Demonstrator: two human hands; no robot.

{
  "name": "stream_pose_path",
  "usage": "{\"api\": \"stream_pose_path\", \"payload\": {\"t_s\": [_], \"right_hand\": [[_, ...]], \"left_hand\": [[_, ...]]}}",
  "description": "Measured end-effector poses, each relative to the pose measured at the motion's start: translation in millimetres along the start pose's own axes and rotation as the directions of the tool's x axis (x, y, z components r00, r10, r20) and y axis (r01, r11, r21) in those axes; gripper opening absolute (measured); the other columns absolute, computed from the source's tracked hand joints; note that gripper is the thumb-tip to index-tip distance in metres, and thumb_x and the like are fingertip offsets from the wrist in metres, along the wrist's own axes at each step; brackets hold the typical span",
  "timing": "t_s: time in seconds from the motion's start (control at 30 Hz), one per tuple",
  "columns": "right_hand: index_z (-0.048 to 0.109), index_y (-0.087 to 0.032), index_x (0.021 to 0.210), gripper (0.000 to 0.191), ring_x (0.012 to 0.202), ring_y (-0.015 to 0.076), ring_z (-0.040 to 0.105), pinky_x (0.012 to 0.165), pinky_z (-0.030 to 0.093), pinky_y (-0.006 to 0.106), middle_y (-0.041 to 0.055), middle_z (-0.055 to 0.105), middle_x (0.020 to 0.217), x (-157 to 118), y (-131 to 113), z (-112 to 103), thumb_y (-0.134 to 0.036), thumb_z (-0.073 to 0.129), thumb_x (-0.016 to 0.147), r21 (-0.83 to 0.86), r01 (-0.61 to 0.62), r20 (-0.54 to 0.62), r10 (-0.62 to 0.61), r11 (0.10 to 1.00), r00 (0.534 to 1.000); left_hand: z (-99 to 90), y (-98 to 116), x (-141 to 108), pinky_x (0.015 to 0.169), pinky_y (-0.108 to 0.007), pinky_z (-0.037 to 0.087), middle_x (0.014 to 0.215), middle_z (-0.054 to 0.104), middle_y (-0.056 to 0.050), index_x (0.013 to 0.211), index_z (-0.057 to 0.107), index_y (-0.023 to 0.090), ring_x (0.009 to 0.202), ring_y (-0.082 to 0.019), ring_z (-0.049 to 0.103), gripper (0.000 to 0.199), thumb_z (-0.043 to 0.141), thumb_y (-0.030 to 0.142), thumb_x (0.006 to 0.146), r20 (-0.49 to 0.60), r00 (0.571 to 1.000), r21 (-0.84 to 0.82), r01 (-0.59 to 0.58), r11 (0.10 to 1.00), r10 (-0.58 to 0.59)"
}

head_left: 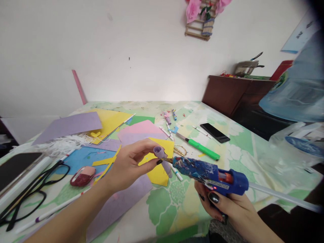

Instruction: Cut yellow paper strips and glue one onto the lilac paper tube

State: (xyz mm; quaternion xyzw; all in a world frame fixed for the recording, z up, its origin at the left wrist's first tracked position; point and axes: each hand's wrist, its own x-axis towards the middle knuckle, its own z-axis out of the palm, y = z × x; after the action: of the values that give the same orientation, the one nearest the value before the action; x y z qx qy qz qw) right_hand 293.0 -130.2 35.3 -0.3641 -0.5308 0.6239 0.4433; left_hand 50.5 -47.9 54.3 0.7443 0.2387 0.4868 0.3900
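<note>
The left hand (129,165) pinches a lilac paper roll (158,152) between thumb and fingers, mid-frame above the surface (186,199). The right hand (233,209) wraps the blue glue gun (197,168), its nozzle (169,160) against or just beside the roll. This looks like the gluing step; it calls for a steady roll and fingertips kept off the hot tip. Room to move lies below the roll, toward the near edge; the green-handled cutter (204,149) and scissors (180,150) crowd the far side.
</note>
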Motion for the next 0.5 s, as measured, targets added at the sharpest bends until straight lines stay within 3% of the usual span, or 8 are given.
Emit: {"api": "stream_pose_path", "payload": {"t_s": [0.5], "right_hand": [[0.057,-0.016,0.081,0.042,0.050,0.0048,0.026,0.049,0.018,0.026,-0.0018,0.041,0.066,-2.8,-1.6,3.2,-0.057,0.066,0.076,0.029,-0.039,-0.088,0.042,0.999,0.995]], "left_hand": [[0.7,-0.4,-2.7,0.081,-0.026,0.054,0.086,0.065,-0.002,0.091,0.066,0.018,0.084,-0.014,0.064,0.021,0.060,0.003,0.077,-0.067,0.997,-0.051,0.035,0.998,-0.039]]}}
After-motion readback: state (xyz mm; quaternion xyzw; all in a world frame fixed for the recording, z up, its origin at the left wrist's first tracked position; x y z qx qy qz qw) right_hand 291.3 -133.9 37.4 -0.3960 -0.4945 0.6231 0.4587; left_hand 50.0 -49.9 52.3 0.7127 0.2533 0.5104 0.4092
